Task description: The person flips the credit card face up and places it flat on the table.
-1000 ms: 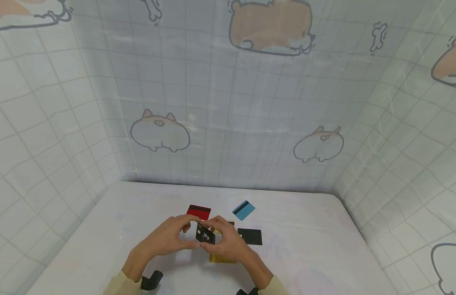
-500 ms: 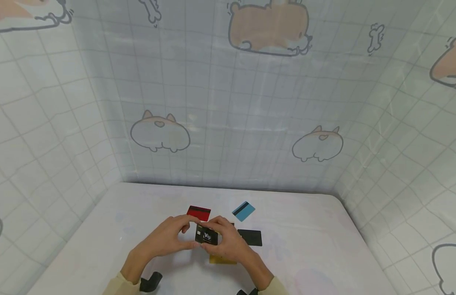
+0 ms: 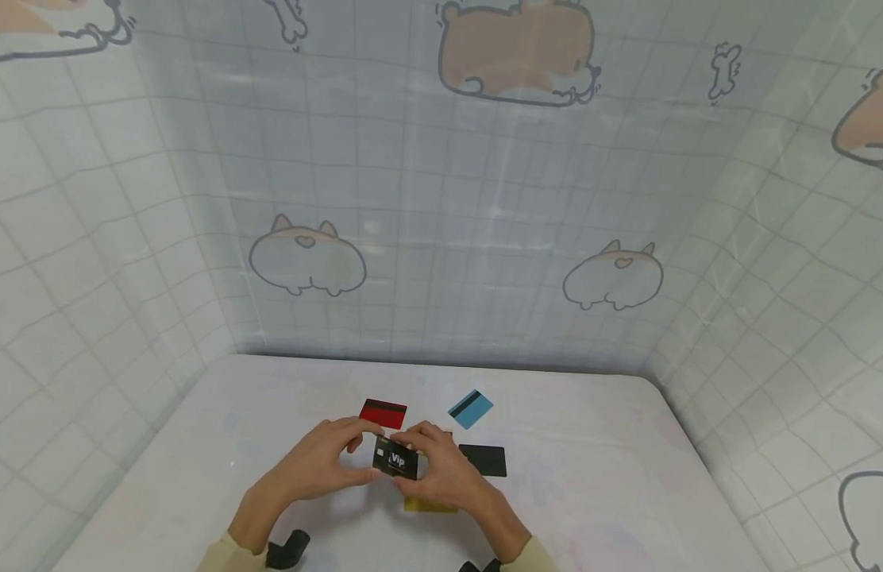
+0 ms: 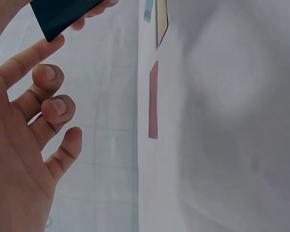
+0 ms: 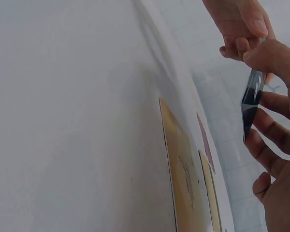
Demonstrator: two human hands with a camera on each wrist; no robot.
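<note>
A black card (image 3: 395, 457) with "Vip" lettering and a chip is held up between both hands, over the table. My left hand (image 3: 320, 465) holds its left end between thumb and forefinger; the other fingers are bent free of it. My right hand (image 3: 445, 469) grips the right end by the top and bottom edges. In the left wrist view the left forefinger touches a corner of the dark card (image 4: 63, 17). The right wrist view shows the card (image 5: 250, 106) nearly edge-on, with right fingers (image 5: 275, 130) behind it.
On the white table (image 3: 591, 492) lie a red card (image 3: 383, 413), a blue card (image 3: 471, 409), another black card (image 3: 487, 460) and a gold card (image 3: 430, 505). A second gold card (image 5: 210, 193) lies partly hidden by the right hand. Patterned sheeting (image 3: 441, 318) walls the table.
The black card has swung round to show its printed face more fully to the head camera. Both hands keep hold of it, and the left has shifted slightly left. The cards on the table stay put.
</note>
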